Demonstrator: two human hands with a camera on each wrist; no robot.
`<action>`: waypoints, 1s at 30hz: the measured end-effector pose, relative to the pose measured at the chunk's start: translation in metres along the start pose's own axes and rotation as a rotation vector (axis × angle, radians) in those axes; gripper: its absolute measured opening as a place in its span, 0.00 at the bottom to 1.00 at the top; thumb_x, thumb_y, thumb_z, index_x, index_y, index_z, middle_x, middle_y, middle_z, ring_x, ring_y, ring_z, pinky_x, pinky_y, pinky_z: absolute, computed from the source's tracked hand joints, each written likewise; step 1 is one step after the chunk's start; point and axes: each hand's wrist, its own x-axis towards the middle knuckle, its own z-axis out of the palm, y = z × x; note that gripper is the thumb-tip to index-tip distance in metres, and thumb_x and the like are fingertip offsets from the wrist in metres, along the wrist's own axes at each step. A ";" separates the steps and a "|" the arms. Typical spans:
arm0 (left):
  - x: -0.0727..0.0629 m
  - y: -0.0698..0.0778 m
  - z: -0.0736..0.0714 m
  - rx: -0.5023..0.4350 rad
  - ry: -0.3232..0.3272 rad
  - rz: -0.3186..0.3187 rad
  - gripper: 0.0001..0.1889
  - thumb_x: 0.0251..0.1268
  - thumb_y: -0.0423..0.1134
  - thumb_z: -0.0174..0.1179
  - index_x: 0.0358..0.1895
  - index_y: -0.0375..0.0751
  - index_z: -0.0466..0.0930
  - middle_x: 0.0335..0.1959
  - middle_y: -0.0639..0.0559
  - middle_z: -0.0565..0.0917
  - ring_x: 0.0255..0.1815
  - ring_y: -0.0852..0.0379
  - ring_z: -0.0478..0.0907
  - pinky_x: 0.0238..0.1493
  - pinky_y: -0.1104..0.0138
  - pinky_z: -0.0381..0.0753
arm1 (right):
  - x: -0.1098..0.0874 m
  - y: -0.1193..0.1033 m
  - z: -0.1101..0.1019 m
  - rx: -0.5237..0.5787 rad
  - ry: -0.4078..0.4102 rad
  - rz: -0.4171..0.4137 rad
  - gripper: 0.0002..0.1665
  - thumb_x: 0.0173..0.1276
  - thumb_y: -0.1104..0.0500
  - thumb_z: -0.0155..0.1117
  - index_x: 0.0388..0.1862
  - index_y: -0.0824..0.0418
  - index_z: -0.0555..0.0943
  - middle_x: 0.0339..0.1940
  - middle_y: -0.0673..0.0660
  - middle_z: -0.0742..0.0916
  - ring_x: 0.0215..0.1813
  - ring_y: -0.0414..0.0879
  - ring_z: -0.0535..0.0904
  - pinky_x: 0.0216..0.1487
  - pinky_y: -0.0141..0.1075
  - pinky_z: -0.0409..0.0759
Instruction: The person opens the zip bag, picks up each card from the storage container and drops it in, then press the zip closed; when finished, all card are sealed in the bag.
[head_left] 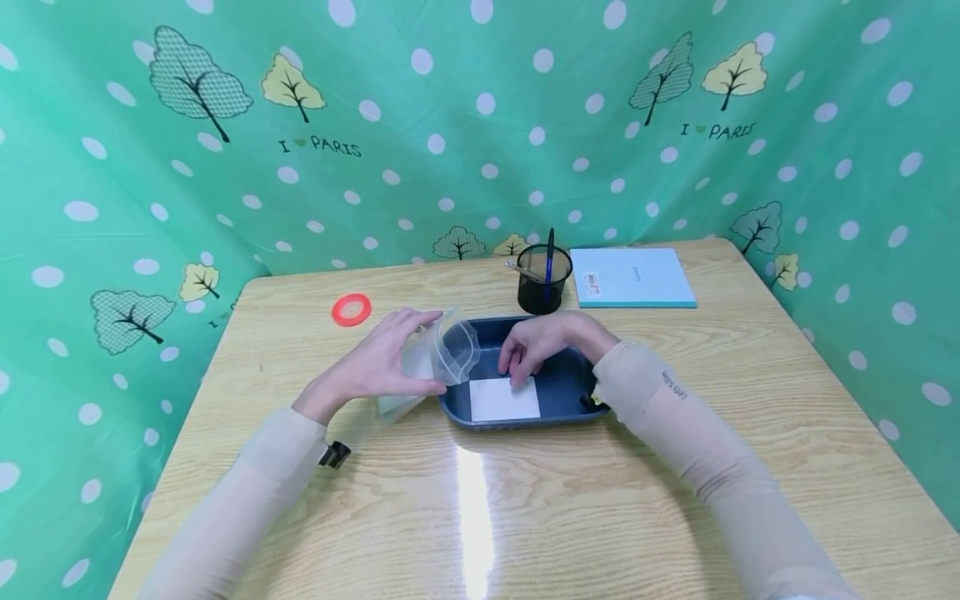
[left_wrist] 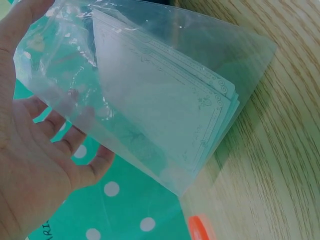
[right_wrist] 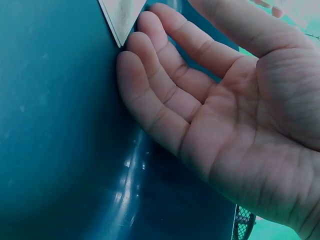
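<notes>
My left hand (head_left: 390, 358) grips a clear plastic bag (head_left: 459, 354) beside the left end of a dark blue tray (head_left: 564, 390). Inside the bag, in the left wrist view, lie several pale cards (left_wrist: 155, 95) with ornate printed borders. The bag is tilted, its opening toward the tray. My right hand (head_left: 534, 343) reaches into the tray, fingers loosely bent. Its fingertips are at the upper edge of a small stack of white cards (head_left: 504, 402) on the tray floor. A corner of these cards (right_wrist: 122, 22) shows near the fingertips in the right wrist view.
Behind the tray stands a black mesh pen cup (head_left: 542, 292) holding a pen and a pencil. A light blue notebook (head_left: 637, 279) lies to its right. An orange-red ring (head_left: 351, 309), perhaps a tape roll, is at the back left. A green dotted curtain (head_left: 480, 125) surrounds the table.
</notes>
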 end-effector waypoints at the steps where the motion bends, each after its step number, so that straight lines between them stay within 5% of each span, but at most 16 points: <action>1: 0.000 0.000 0.000 0.001 0.001 0.001 0.56 0.45 0.65 0.76 0.77 0.47 0.62 0.63 0.51 0.73 0.62 0.53 0.68 0.59 0.50 0.74 | 0.001 0.000 0.000 0.000 -0.006 0.001 0.22 0.65 0.57 0.75 0.56 0.64 0.83 0.40 0.53 0.86 0.41 0.40 0.81 0.45 0.33 0.81; 14: -0.001 -0.002 0.001 -0.002 0.014 0.020 0.56 0.44 0.65 0.77 0.77 0.44 0.63 0.62 0.51 0.74 0.61 0.53 0.69 0.58 0.51 0.74 | 0.002 -0.003 0.000 0.001 -0.088 0.021 0.23 0.65 0.57 0.75 0.57 0.64 0.83 0.39 0.52 0.89 0.42 0.40 0.81 0.47 0.31 0.78; 22: 0.000 0.000 0.002 -0.007 0.011 0.025 0.56 0.45 0.64 0.77 0.77 0.44 0.62 0.62 0.50 0.74 0.61 0.52 0.69 0.59 0.50 0.74 | 0.004 0.003 0.002 -0.029 -0.096 0.002 0.16 0.64 0.56 0.75 0.49 0.60 0.86 0.33 0.49 0.86 0.38 0.39 0.78 0.44 0.30 0.76; 30: 0.000 -0.001 0.002 -0.005 0.018 0.021 0.56 0.44 0.66 0.76 0.77 0.45 0.63 0.62 0.51 0.74 0.61 0.52 0.69 0.58 0.49 0.74 | 0.005 0.003 -0.001 0.008 -0.132 -0.047 0.12 0.65 0.63 0.74 0.46 0.64 0.83 0.32 0.49 0.83 0.36 0.39 0.76 0.42 0.30 0.75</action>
